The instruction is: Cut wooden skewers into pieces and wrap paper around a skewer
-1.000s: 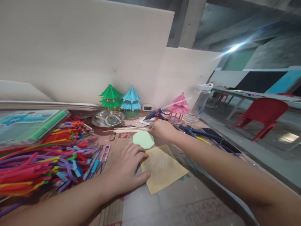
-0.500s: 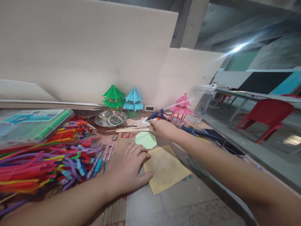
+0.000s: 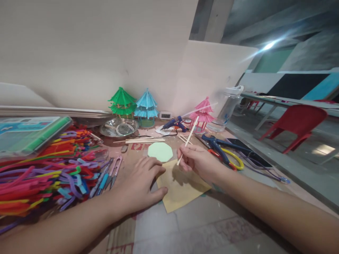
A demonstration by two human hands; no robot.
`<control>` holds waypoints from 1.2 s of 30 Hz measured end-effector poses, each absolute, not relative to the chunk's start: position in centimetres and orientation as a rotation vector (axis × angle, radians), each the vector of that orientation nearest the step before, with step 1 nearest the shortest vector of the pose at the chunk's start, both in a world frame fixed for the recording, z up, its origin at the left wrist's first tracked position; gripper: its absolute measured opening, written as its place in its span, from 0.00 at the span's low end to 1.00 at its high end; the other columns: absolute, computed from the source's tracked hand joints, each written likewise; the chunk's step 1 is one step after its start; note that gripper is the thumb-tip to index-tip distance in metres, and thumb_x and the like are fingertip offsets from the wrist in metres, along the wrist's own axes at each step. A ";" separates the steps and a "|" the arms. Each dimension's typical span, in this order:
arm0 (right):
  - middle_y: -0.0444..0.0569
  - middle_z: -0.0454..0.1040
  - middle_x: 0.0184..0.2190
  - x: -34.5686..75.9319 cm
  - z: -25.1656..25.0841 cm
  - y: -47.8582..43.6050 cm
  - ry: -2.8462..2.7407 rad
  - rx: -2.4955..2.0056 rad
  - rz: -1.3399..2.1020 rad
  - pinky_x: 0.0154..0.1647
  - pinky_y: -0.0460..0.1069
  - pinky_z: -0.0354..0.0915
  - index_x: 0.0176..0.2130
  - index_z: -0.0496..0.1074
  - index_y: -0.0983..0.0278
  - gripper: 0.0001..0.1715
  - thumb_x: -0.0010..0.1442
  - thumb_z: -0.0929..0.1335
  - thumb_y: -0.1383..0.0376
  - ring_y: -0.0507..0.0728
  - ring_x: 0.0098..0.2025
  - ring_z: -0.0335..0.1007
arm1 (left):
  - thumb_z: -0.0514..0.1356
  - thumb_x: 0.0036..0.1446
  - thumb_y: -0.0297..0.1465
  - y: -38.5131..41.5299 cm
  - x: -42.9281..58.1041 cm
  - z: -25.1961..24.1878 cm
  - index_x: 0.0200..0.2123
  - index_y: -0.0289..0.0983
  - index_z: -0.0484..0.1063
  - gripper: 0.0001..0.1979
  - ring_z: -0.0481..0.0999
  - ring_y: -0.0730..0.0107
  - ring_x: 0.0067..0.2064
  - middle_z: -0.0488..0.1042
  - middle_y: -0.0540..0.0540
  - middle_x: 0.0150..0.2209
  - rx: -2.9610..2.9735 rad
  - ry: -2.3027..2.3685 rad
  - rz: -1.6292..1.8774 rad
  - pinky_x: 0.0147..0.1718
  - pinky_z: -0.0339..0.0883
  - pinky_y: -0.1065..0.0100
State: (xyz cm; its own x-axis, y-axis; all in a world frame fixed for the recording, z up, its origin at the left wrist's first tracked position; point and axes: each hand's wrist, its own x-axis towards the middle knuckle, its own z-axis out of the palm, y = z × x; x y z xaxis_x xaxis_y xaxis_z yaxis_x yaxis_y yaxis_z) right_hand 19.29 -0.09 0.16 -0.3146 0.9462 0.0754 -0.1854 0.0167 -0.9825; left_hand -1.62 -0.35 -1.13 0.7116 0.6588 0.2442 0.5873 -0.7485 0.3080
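- From my remote seat I see a cluttered table (image 3: 299,195) with cardboard (image 3: 123,229) on top and a tall white board (image 3: 92,53) behind.
- To the right, the room opens onto a bare floor, a red chair (image 3: 304,123), a long far table (image 3: 275,100) and one bright light (image 3: 269,46).
- I can make out red print (image 3: 137,146) on the cardboard, too blurred to read; so are the label (image 3: 23,123) on a plastic case (image 3: 57,134) and the display of a small white clock (image 3: 165,115).
- My view centres on the right hand (image 3: 184,157), pinching a thin pale stick (image 3: 192,132) aslant above a yellow paper (image 3: 182,194) and hiding part of it.
- The left hand (image 3: 144,181) lies palm down, fingers loosely spread, at the paper's left edge.
- Just beyond sit a pale green octagon (image 3: 160,151) and more sticks (image 3: 144,140).
- Fuzzy coloured strips (image 3: 26,180) crowd the left side, beside pink-handled snips (image 3: 115,169).
- Along the back I see a metal dish (image 3: 106,131), green (image 3: 122,100), blue (image 3: 146,104) and pink (image 3: 203,113) roofed models, a glue gun (image 3: 173,123) and a clear bottle (image 3: 225,109).
- Tools with blue, red and yellow handles (image 3: 239,162) lie near the right forearm.
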 end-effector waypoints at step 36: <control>0.37 0.63 0.22 17.6 -1.1 -2.0 -1.726 -0.860 1.328 0.25 0.45 0.57 0.67 0.45 0.62 0.43 0.60 0.65 0.58 0.48 0.22 0.57 | 0.64 0.48 0.32 -0.6 -2.0 -1.3 0.39 0.39 0.70 0.13 0.67 0.55 0.50 0.70 0.43 0.46 2.701 0.993 0.617 0.51 0.64 0.51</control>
State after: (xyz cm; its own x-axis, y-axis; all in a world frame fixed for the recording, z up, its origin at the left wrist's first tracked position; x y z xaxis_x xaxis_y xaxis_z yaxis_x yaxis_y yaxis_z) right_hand 17.59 -1.98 -1.06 -0.4672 0.8666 0.1754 0.0525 0.2252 -0.9729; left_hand -2.00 -0.61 -1.26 0.6875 0.6544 0.3147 0.5719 -0.7550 0.3207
